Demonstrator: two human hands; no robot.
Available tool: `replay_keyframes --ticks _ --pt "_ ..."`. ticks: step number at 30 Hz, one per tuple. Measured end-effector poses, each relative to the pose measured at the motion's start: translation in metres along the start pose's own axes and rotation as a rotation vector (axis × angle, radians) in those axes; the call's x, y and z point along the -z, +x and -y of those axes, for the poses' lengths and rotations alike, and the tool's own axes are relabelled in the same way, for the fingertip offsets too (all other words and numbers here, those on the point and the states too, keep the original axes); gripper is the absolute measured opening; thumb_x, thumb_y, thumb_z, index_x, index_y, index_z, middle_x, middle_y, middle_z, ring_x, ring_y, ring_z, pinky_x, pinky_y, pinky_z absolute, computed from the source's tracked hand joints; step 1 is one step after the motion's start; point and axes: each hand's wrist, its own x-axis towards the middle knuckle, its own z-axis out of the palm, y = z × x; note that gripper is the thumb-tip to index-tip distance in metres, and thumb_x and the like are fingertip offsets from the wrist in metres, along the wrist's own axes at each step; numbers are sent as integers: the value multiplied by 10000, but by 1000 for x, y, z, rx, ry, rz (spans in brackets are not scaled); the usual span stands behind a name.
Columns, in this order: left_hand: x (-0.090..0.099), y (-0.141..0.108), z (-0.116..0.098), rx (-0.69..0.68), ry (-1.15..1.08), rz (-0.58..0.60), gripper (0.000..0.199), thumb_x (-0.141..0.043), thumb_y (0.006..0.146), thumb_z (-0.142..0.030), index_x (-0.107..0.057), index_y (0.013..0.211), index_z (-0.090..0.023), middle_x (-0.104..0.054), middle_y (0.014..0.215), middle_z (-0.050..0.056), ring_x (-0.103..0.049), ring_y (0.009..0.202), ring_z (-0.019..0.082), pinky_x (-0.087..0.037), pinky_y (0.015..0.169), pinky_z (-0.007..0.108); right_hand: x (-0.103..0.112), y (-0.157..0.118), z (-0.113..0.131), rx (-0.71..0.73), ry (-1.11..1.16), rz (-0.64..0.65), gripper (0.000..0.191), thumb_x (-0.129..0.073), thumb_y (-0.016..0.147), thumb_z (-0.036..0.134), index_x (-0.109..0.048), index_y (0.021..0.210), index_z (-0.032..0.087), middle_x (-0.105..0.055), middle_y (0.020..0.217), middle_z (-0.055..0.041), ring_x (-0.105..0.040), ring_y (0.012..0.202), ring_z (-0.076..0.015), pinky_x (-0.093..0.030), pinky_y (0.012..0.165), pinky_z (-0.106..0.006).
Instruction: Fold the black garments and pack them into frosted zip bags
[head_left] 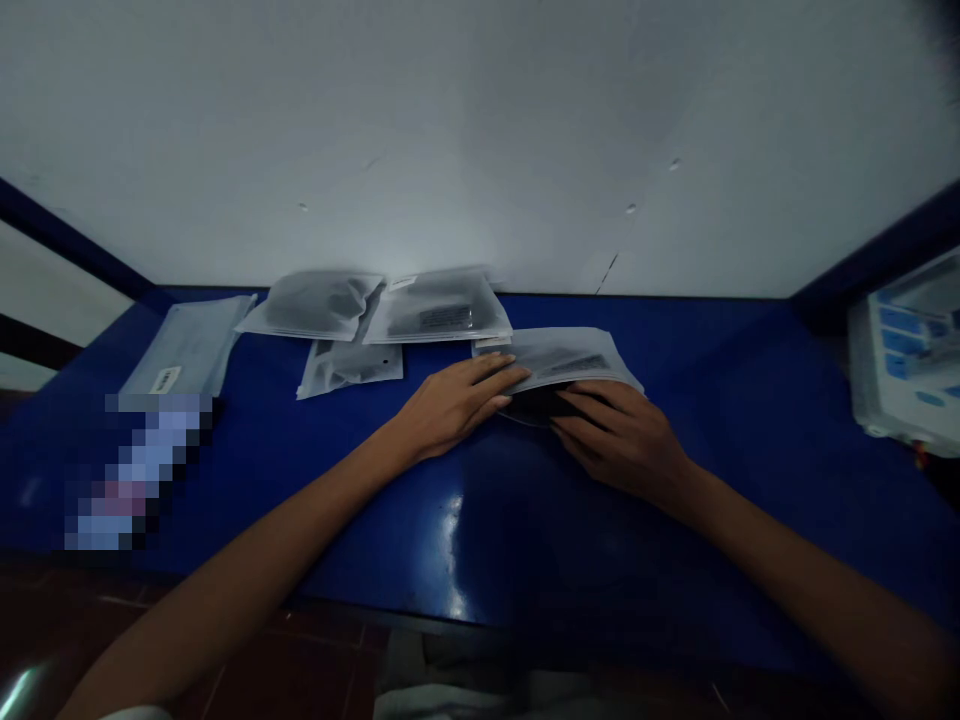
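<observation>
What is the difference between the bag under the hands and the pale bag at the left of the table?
The held bag is touched by the left hand and right hand; the pale bag lies untouched. The held bag shows a dark item at its near edge; the pale bag shows nothing dark. The pale bag has a white label; the held bag shows no clear one. Both are translucent plastic on the blue table.
</observation>
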Motion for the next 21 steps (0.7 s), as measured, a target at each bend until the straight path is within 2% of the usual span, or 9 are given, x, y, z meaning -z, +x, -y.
replay_keyframes --ticks 3,7,12,15,17,21 --pt "4 -1 3 8 -30 88 536 -266 1120 -458 -435 1558 -199 -467 1596 130 -442 1493 263 -406 1218 462 2 -1 1 42 42 -48 203 -683 898 88 -752 1050 204 -784 1051 -67 -712 1020 -231 -609 912 -386" --pt "7 -2 8 -34 11 170 592 -262 1103 -535 -381 1596 -228 -367 1657 114 -344 1547 277 -332 1258 484 10 1 6 132 128 -115 193 -723 882 108 -752 1037 219 -786 985 -26 -721 967 -183 -629 844 -323" --pt "5 -1 13 -58 46 199 619 -271 1099 -544 -363 1606 -201 -244 1703 136 -231 1589 287 -235 1293 495 25 11 19 251 227 -101 204 -731 883 109 -742 1078 166 -771 866 -35 -720 857 -161 -623 760 -283" --pt "0 1 16 -12 60 172 609 -288 1106 -513 -340 1614 -181 -188 1713 159 -188 1598 311 -232 1283 540 28 13 24 276 260 -84 234 -703 902 107 -727 1132 143 -781 914 -51 -724 880 -158 -620 771 -276" --pt "-4 2 18 26 60 127 571 -309 1113 -466 -356 1607 -186 -225 1705 160 -231 1586 315 -266 1271 539 26 13 24 277 265 -81 255 -664 920 88 -715 1167 126 -789 950 -55 -728 903 -159 -623 775 -278" --pt "-11 4 23 107 78 -36 483 -356 1112 -410 -509 1516 -193 -478 1583 134 -474 1460 277 -420 1196 468 26 12 23 266 272 -121 216 -580 978 107 -710 1151 116 -802 973 -48 -732 895 -148 -628 763 -282"
